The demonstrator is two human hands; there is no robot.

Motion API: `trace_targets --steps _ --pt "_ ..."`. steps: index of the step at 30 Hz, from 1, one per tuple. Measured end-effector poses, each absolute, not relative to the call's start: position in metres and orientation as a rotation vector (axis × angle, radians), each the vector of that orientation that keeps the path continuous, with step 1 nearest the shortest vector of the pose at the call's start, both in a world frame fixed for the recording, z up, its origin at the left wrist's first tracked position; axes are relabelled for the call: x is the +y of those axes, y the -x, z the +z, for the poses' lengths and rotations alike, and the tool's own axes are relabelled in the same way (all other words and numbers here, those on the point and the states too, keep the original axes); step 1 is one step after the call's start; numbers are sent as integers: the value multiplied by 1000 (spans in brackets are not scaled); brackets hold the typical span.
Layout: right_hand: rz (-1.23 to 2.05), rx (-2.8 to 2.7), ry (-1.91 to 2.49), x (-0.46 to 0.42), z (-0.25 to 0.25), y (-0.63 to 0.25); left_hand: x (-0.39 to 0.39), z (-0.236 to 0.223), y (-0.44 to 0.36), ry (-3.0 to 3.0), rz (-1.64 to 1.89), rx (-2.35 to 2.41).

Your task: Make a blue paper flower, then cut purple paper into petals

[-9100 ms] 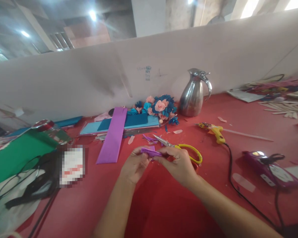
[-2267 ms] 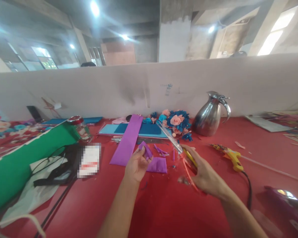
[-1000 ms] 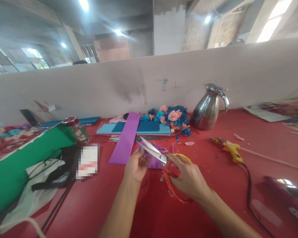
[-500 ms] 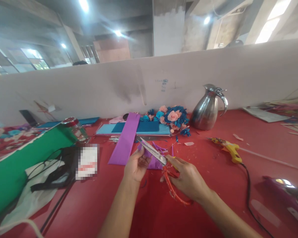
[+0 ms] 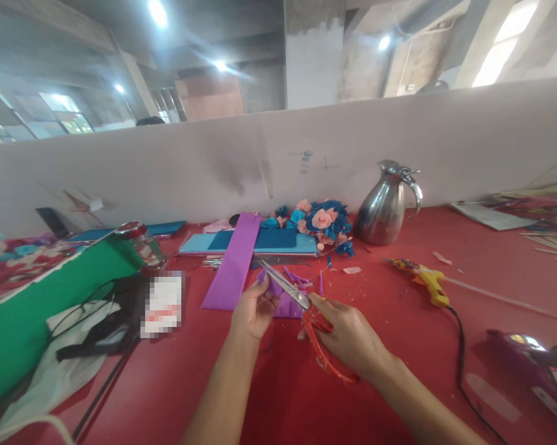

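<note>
My left hand pinches a small piece of purple crepe paper between thumb and fingers. My right hand is closed around the scissors, whose orange handles hang below the palm. The scissors' blades lie across the purple piece, pointing up and left towards my left fingertips. Beneath them, another purple piece rests on the red table, with thin purple scraps just behind. A long purple paper strip lies to the left of the blades, its far end over blue sheets.
Blue and pink paper flowers sit at the back, beside a steel jug. A yellow glue gun with a black cord lies on the right. At left are a glass jar and a green box.
Both hands keep nearly the same place and grip. The scissors' blades look slightly closer together; the whole view has shifted a little.
</note>
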State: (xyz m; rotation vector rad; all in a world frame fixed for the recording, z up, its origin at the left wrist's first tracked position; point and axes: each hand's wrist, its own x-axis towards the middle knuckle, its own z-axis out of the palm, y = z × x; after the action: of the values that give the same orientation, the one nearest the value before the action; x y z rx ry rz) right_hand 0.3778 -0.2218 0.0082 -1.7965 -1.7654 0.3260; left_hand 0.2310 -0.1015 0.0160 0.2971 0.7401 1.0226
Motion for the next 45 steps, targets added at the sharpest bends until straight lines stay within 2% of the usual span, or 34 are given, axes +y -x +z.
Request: trace_targets --steps 9,15,23,29,32,37,41,45 --pt "346 -1755 1763 -224 9 -375 -97 10 -229 -313 1017 705" --pt "75 -1705 2105 -218 11 -385 -102 13 -229 -397 962 604" --pt "155 -1593 2457 -214 9 -403 -103 15 -227 -384 931 488" --pt "134 -1649 2470 -218 5 -415 -109 7 -237 -854 1065 705" --pt "141 -1512 2202 -217 9 -411 -118 6 -245 -1173 1079 891" --pt "912 -1191 1211 -208 5 -388 -139 11 -253 -1384 951 862" --pt "1105 -864 988 -204 -1 -380 -148 15 -254 -1623 995 905" --pt "1192 -767 897 -202 -4 -382 -152 16 -255 -1819 1107 915"
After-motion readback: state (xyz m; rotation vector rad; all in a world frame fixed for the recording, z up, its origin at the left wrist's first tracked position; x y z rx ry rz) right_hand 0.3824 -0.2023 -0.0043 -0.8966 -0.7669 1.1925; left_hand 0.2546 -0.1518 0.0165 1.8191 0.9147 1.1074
